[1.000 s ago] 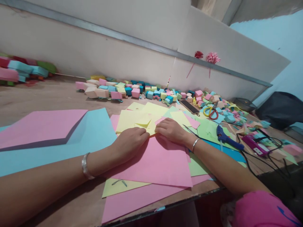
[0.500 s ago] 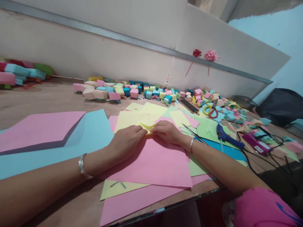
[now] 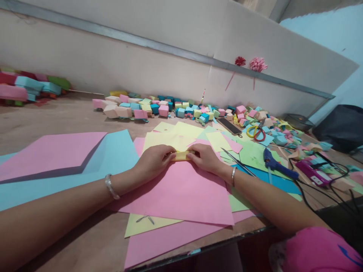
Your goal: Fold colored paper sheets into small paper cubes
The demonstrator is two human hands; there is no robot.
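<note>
Between my two hands is a narrow folded strip of yellow paper [image 3: 181,155], held level above the pink paper sheet [image 3: 181,192]. My left hand [image 3: 154,160] pinches its left end between thumb and fingers. The other end is gripped the same way by my right hand [image 3: 205,158]. Both ends of the strip are hidden by my fingers. Just beyond the hands lie yellow paper sheets [image 3: 159,139]. Scissors with dark blades [image 3: 238,161] rest on the papers near my right wrist.
Small folded paper boxes [image 3: 163,110] line the wall. To the right are a phone [image 3: 229,126], scissors with red and yellow handles [image 3: 256,133], a blue glue gun [image 3: 279,166] and a purple power strip [image 3: 313,173] with cables. A blue sheet [image 3: 113,166] lies left.
The yellow paper, its flap raised before, is now a flat narrow strip. My fingers have moved from pressing on it to pinching its ends. The whole view has shifted slightly.
</note>
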